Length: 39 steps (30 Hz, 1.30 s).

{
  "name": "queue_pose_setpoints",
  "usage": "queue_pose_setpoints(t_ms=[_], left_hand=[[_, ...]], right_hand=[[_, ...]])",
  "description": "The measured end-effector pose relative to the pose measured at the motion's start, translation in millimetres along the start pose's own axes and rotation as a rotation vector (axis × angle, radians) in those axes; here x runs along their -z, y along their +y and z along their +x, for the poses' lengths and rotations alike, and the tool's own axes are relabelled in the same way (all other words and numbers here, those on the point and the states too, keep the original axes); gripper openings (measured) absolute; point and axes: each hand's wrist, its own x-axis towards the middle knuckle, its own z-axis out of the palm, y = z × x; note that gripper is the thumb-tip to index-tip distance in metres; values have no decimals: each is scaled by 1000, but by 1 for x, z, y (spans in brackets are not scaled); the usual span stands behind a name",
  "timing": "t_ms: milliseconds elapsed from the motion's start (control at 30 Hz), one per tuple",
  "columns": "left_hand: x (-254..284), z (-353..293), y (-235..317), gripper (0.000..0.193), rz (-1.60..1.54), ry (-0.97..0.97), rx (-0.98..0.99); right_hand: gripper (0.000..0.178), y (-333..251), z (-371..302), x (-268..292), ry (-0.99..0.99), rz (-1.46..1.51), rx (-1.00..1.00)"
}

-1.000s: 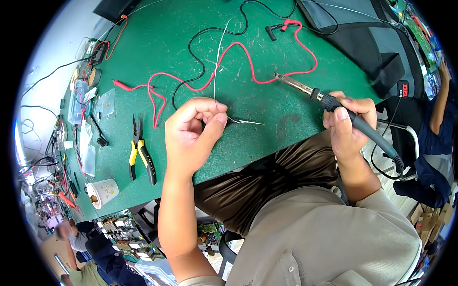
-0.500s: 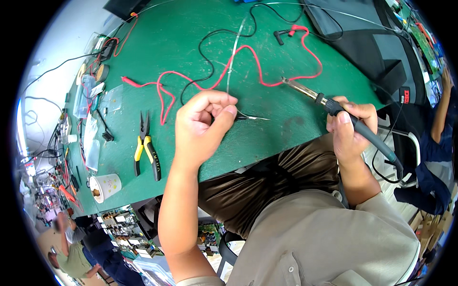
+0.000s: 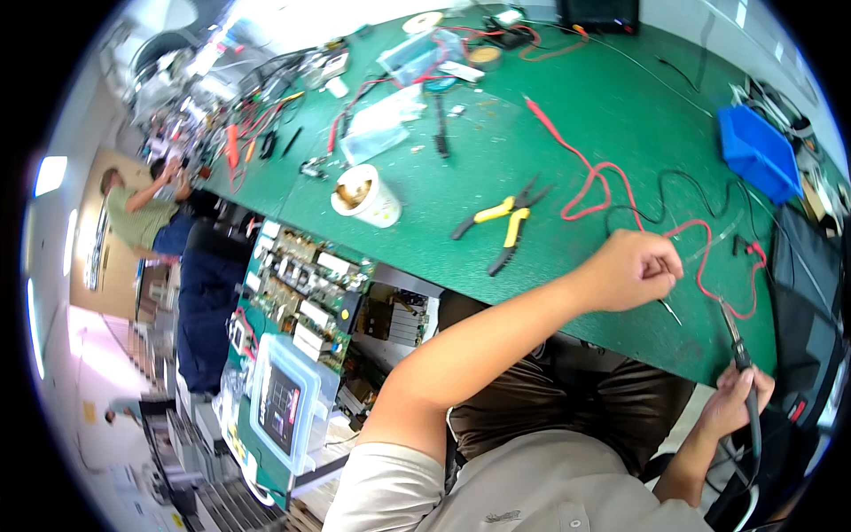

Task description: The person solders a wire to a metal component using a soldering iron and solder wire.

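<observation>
My left hand (image 3: 636, 273) is closed over the near right part of the green table. A thin wire's bare silvery tip (image 3: 671, 312) sticks out below the fingers; most of what they grip is hidden. My right hand (image 3: 737, 401), at the table's right edge, grips a soldering iron (image 3: 741, 356) by its dark handle. The iron's metal tip points away from me, close to a red test lead (image 3: 706, 277). A black lead (image 3: 667, 176) curves across the table beyond my left hand. Pliers (image 3: 507, 220) with yellow and black handles lie to the left of that hand, jaws spread.
A paper cup (image 3: 379, 206) with brown contents stands near the front edge. Clear bags (image 3: 383, 129), a plastic box (image 3: 417, 58) and cables lie behind it. A blue bin (image 3: 760, 152) is at the right. Circuit boards (image 3: 306, 288) fill the lower left. Other people (image 3: 146, 213) are farther left.
The view has swung left, so the table and both hands appear farther right and more of the room's left side shows. My right hand still holds the soldering iron; my left hand stays closed.
</observation>
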Motion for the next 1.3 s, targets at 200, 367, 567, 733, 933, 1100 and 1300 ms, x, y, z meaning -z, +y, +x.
queue_pose_setpoints(t_ms=[200, 367, 567, 733, 933, 1100, 1300], left_hand=[[5, -3, 8, 7, 32, -44, -9], [2, 10, 8, 12, 181, -9, -4], [2, 10, 3, 13, 75, -23, 154], [-11, 12, 6, 12, 95, -24, 118], [-6, 5, 5, 10, 164, -5, 72], [-3, 7, 2, 16, 181, -57, 33], [-6, 10, 3, 17, 193, -62, 0]], right_hand=[[11, 4, 0, 4, -27, 16, 4], [13, -5, 6, 0, 58, -106, 12], [17, -11, 7, -10, -156, -43, 163], [22, -22, -6, -8, -239, -68, 230], [21, -25, -12, -26, -248, -79, 236], [23, -23, -9, -33, -256, -96, 283], [23, -24, -6, -38, -276, -119, 286]])
